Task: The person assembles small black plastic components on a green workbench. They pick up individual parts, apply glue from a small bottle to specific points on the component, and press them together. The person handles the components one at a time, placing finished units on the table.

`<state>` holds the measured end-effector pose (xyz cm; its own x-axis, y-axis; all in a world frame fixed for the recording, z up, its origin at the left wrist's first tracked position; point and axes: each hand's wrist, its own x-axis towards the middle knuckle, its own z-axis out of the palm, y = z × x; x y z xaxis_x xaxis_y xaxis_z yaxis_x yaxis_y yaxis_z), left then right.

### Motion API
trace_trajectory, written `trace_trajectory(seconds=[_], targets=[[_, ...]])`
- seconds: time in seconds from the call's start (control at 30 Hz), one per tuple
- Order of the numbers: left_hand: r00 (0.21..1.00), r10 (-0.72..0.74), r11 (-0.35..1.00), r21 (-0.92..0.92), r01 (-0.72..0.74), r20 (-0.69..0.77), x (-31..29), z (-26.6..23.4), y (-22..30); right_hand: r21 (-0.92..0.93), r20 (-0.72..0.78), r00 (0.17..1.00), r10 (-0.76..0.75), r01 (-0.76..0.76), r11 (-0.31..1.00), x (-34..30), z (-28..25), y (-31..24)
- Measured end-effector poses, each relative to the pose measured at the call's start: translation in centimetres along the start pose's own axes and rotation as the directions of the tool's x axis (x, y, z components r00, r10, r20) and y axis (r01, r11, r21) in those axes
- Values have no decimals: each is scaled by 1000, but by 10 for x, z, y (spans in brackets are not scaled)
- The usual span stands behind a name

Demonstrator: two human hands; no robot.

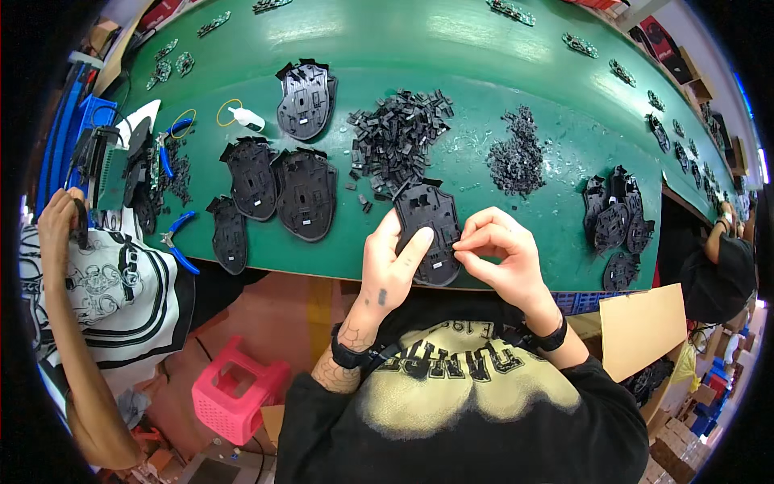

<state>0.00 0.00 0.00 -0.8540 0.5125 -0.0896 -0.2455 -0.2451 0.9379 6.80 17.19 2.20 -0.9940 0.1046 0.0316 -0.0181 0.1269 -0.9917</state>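
Observation:
My left hand grips a black plastic shell, shaped like the base of a computer mouse, with the thumb across its face. It is held near the table's front edge, wide end away from me. At the shell's right edge, my right hand is closed in a pinch; whatever lies between its fingertips is too small to make out. Just beyond the shell lies a heap of small black rectangular pieces. A second heap of finer black parts lies to its right.
Several similar shells lie on the green table to the left, and a stack of shells to the right. A white bottle and blue-handled pliers are at left. A co-worker's hand works there. Circuit boards line the far side.

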Motion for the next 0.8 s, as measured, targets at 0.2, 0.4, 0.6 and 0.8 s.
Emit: trace_trajectory(seconds=[0.2,0.4,0.6,0.8], targets=[[1000,-7,1000,26,7,0,-3,3,-4,-222,31,999,-17,23,975,-2,1,-12],[1000,-10,994,112,10,-3,-4,2,2,-277,102,993,67,-36,960,6,2,-24],[995,65,998,6,-64,-76,0,1,0,-378,299,953,-48,164,911,47,-21,-45],[994,88,994,-62,-93,-70,0,3,-1,-749,-47,986,-160,72,659,132,-52,-8]])
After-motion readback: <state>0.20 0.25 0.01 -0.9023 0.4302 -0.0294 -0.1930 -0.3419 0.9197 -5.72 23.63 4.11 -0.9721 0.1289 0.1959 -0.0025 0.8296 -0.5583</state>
